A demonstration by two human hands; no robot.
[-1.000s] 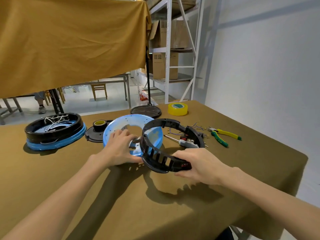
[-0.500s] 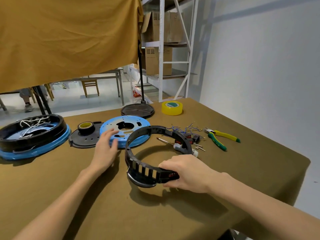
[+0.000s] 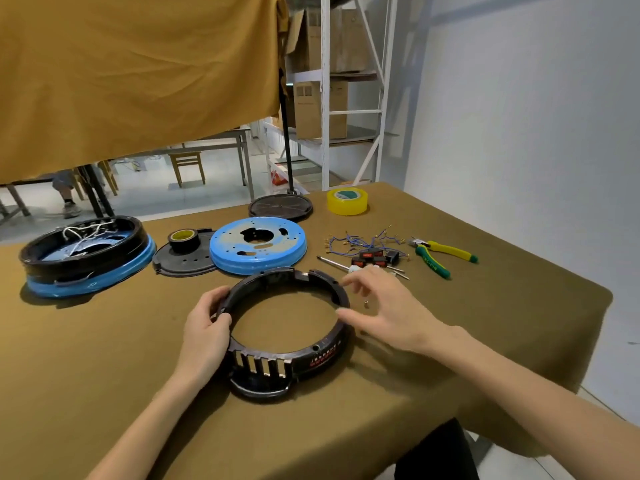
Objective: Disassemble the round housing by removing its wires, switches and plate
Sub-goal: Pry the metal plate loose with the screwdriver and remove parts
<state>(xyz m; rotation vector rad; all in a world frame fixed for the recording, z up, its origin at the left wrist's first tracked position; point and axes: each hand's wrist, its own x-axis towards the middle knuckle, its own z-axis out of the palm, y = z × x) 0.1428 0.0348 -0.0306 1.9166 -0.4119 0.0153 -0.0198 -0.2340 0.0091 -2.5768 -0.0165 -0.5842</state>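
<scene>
Both hands are at the round housing [image 3: 287, 332], now flat on the table [image 3: 104, 368]: the left hand [image 3: 205, 327] grips its left rim, while the right hand [image 3: 381, 311] has let go and hovers spread by its right rim. Beyond the fingers lie the blue plate [image 3: 258, 249], wires [image 3: 360, 240] and switches [image 3: 372, 257], all out, so stripping looks finished. Open cloth lies left of the left hand; the table edge runs near, under both forearms.

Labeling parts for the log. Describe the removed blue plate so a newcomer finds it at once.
On the brown-clothed table, look just beyond the empty black ring housing that the left hand grips. The blue plate lies flat there, between a black disc with a tape roll and loose wires. Unlike the far-left assembly, it stands alone, bare and perforated.
</scene>
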